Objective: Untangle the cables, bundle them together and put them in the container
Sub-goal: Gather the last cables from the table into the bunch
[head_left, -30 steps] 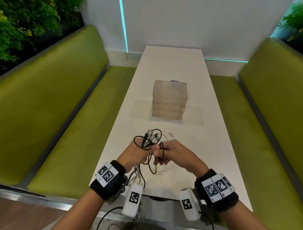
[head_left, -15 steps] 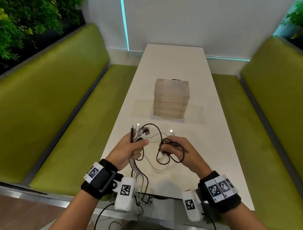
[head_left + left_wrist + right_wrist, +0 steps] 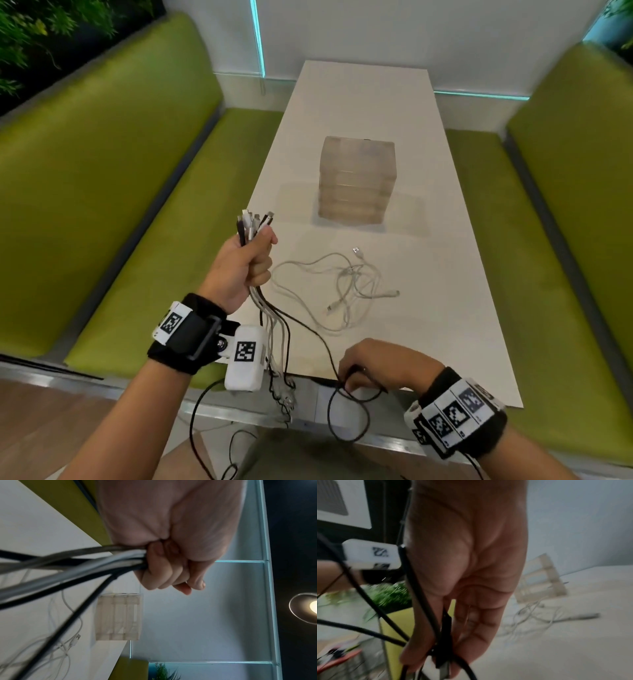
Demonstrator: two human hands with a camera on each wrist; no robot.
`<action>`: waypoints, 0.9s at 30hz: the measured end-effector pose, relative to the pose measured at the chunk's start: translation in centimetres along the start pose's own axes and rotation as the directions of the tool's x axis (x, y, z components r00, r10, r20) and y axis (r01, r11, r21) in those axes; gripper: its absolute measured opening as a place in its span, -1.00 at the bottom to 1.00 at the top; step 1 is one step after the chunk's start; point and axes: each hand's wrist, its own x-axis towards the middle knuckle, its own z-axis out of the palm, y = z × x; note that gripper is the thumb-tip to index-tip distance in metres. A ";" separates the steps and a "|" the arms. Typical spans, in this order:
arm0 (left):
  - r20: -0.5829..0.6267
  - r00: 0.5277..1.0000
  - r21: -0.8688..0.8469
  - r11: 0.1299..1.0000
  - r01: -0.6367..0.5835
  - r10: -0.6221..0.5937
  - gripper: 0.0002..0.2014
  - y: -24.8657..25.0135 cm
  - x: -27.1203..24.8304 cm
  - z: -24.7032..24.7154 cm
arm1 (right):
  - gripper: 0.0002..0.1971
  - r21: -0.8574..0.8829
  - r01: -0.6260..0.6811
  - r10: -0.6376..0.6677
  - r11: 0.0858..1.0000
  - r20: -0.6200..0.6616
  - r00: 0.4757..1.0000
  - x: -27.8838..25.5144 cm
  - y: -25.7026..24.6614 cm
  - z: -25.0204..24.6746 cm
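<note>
My left hand (image 3: 245, 265) is raised over the table's left edge and grips a bundle of black and white cables (image 3: 254, 224), plug ends sticking up above the fist; the rest hangs down past the table's front edge. The left wrist view shows the fingers (image 3: 159, 574) curled tight round those cables (image 3: 85, 563). My right hand (image 3: 375, 365) sits at the near table edge and pinches a black cable (image 3: 310, 330) near its plug (image 3: 444, 655). A loose tangle of white cables (image 3: 346, 284) lies on the table. The translucent container (image 3: 356, 181) stands farther back.
The white table (image 3: 445, 274) runs away from me between two green benches (image 3: 102, 171), one on each side. Plants (image 3: 34, 31) stand behind the left bench. Cable ends dangle below the table's near edge by my lap.
My left hand has lifted up and left with its cable bundle. My right hand has drawn back to the near table edge, pulling a black cable out along its length. The white tangle now lies uncovered.
</note>
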 end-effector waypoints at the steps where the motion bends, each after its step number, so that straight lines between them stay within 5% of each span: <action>1: 0.004 1.000 0.005 1.000 0.006 -0.006 -0.77 0.0 0.0 0.3 | -0.81 -0.031 0.003 -0.002 1.000 0.032 0.999 0.3 -0.4 0.6; 11: 0.063 0.998 0.048 0.999 -0.003 0.000 -0.74 -0.4 -0.2 1.1 | -0.30 -0.124 -0.058 0.082 0.991 0.200 0.976 1.3 -0.1 3.4; 16: 0.058 0.998 0.048 0.999 0.000 -0.003 -0.74 -0.1 -0.2 1.0 | -0.50 -0.043 -0.090 0.093 0.995 0.055 0.994 0.9 -0.5 2.0; 19: 0.059 0.998 0.042 0.999 0.001 -0.004 -0.74 -0.1 -0.3 1.0 | -0.61 0.314 -0.033 0.097 0.949 -0.190 0.977 0.4 -1.6 0.4; 21: 0.059 0.998 0.032 0.999 0.004 -0.006 -0.74 -0.1 -0.3 1.2 | -0.57 0.476 0.049 0.038 0.878 -0.173 0.984 0.1 -2.9 -0.7; 24: 0.067 0.998 0.021 1.000 0.002 -0.004 -0.75 -0.1 -0.2 1.3 | -0.74 0.419 0.076 -0.084 0.905 0.001 0.996 0.6 -3.7 -1.3; 27: 0.079 0.997 0.018 1.000 -0.002 0.001 -0.74 -0.2 -0.4 1.3 | -0.65 0.468 -0.017 0.028 0.883 -0.016 0.999 1.6 -2.1 -1.7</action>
